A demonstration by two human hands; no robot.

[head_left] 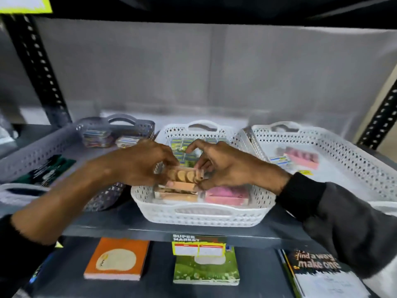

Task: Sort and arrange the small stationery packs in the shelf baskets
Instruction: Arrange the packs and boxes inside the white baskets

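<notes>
Broadly, a grey metal shelf (137, 224) carries three perforated baskets: a grey basket (43, 151) left of the grip, a white centre basket (199, 214) directly beneath it, and a second white basket (343, 153) to its right. Both hands meet over the centre basket. The left hand (139, 164) and right hand (225, 166) together pinch a clear pack of tan discs (185, 175), fingers closed on its two ends. Just below the grip lie orange packs (176, 195) and pink packs (225, 195); beyond it, green-and-yellow packs (187, 151). Because only fingertips hold the slick pack, it could slip, I judge, and knock the stacked packs askew.
</notes>
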